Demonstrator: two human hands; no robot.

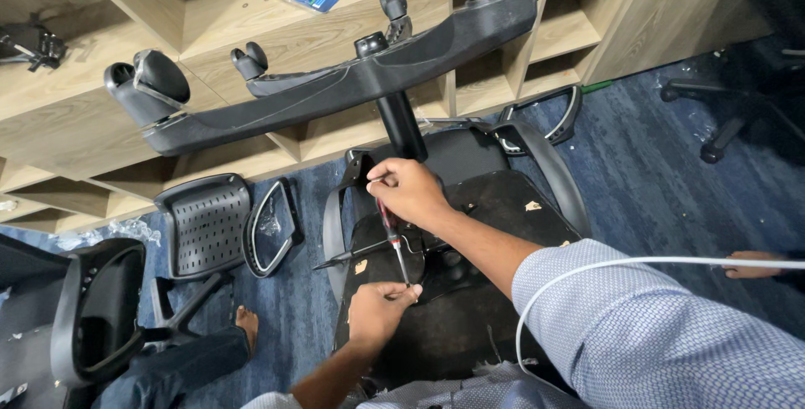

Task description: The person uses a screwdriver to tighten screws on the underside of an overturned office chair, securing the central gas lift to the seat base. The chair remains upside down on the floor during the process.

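1. The right hand (408,191) is closed around the red-and-black handle of a screwdriver (392,241), held upright so the shaft points down into the underside of the seat (495,208).
2. The left hand (377,308) pinches the lower end of the shaft between its fingertips, seemingly to steady the tip at the mechanism; the tip itself is hidden behind the fingers.
3. The seat lies upside down on the floor (671,166), which puts its black bottom plate and a lever (352,252) face up within reach of both hands.
4. The gas column (401,124) stands up from the seat and carries the star base (335,90) overhead, casters in the air; three arm ends with casters show clearly.
5. Two loose armrest loops lie on the floor: one (270,229) left of the seat, one (553,119) beyond it.
6. One mesh back panel (204,224) lies beside the left loop.
7. Wooden shelves (277,40) stand behind.
8. A bare foot (246,323) of another person rests at lower left.
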